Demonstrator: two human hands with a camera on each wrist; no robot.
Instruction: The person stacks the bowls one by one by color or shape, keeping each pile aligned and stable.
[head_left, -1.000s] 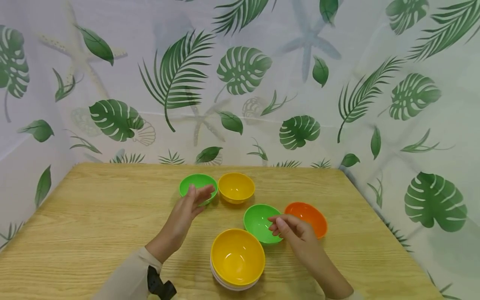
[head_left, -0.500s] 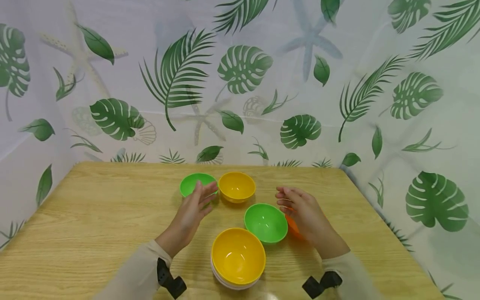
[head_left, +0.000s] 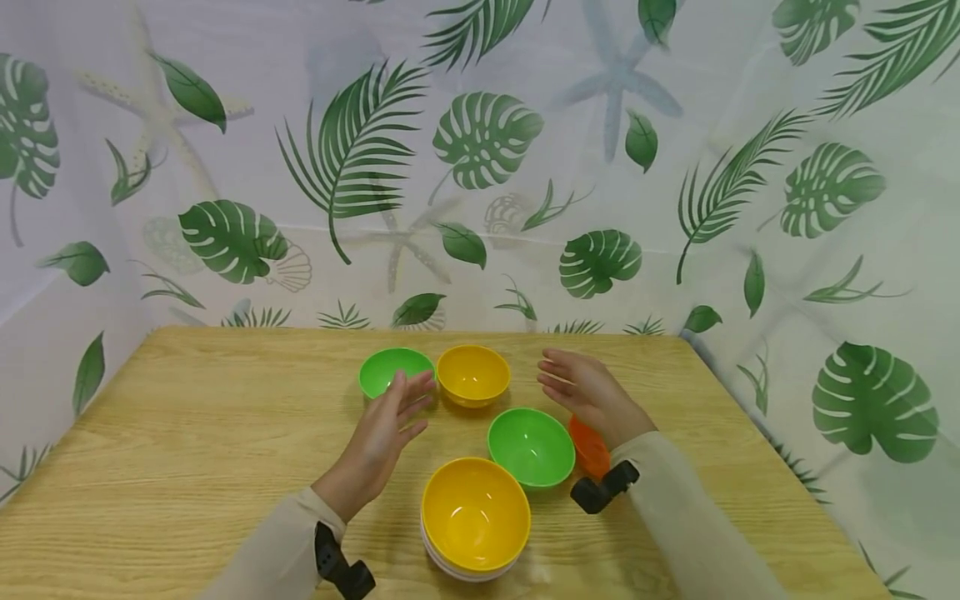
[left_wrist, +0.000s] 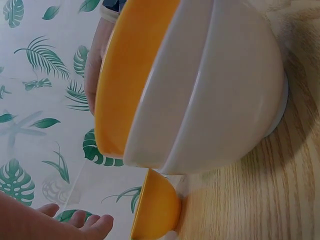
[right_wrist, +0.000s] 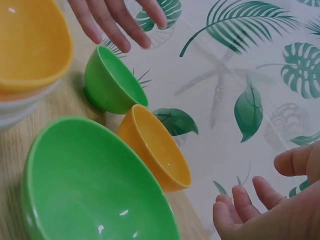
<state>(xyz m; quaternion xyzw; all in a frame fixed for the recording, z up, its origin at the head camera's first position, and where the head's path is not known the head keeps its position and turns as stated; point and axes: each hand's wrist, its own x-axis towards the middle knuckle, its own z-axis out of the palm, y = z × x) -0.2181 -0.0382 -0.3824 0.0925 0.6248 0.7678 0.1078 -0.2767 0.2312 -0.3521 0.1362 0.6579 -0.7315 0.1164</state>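
Note:
Both hands are raised over the table and hold nothing. My left hand [head_left: 371,454], its fingers extended, is nearest the back green bowl [head_left: 384,367] and partly covers it in the head view. My right hand [head_left: 596,396] hovers behind the orange bowl [head_left: 588,448], with fingers loosely bent; hand and sleeve hide part of that bowl. Between the arms stands a stack with a yellow bowl [head_left: 476,512] on top of white bowls [left_wrist: 230,90]. A second green bowl [head_left: 530,450] sits just behind the stack. Another yellow bowl [head_left: 472,375] is beside the back green one.
The bowls stand on a wood-grain table [head_left: 187,433]. A white leaf-print cloth [head_left: 510,275] hangs behind the table and along its sides. Each wrist wears a small black camera.
My right hand has moved back, away from over the near green bowl, past the orange bowl. My left hand has shifted only slightly. The bowls have stayed where they were.

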